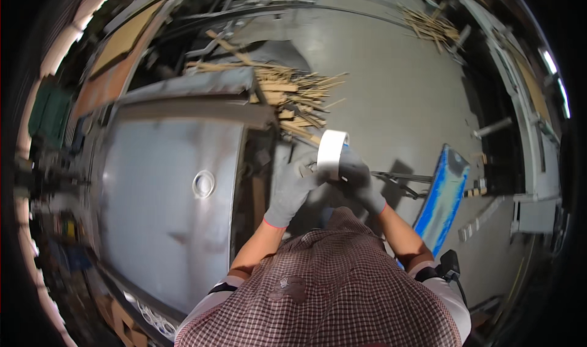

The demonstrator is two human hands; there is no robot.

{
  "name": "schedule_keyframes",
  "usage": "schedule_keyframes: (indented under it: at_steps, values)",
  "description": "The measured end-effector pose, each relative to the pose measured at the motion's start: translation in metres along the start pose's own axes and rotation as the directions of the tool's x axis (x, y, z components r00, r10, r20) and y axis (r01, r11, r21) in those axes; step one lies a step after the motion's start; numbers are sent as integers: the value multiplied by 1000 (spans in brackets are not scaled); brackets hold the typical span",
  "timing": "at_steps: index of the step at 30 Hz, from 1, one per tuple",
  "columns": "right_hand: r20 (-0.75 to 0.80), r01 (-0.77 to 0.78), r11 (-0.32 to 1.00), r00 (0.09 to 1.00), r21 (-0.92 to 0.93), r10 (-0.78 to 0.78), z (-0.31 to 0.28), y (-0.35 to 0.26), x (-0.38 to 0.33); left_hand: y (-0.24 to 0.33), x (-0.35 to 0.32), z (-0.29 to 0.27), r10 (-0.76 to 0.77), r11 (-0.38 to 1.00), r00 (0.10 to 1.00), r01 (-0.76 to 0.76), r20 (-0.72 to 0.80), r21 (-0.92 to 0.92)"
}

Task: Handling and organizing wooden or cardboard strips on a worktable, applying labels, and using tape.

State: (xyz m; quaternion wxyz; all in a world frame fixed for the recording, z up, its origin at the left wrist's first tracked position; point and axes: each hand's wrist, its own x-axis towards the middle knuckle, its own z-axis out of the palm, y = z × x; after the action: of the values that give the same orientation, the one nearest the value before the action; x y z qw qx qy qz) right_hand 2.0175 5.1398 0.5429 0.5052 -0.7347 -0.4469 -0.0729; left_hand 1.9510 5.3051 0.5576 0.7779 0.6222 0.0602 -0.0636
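In front of my chest a white roll, which looks like wide tape, stands up between my hands, with a bit of blue at its right edge. Grey gloves with red cuffs cover both hands. My left hand closes on the lower left of the roll. From the other side my right hand grips it, fingers bent at its lower right. Motion blurs the fingertips, and the underside of the roll is hidden by the gloves.
At my left is a large grey metal box or bench with a shiny ring on top. Beyond it, wooden strips lie heaped on the floor. A blue-edged panel leans at the right; more strips lie far right.
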Motion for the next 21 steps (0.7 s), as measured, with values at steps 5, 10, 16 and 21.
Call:
schedule_keyframes:
  at_steps: [5,10,16,21]
  values:
    - [-7,89,988,996,-128,-90,-112,117,67,46,165,69,68,954,969,7,237,-300]
    - [-76,-59,996,996,-60,55,-212,215,144,80,331,107,-40,966,945,119,323,-229]
    - [-93,-75,854,995,-515,31,-341,372,215,85,568,177,159,985,896,-118,416,-123]
    - [-119,37,650,974,-759,-193,-458,457,268,123,735,254,101,980,759,35,643,-196]
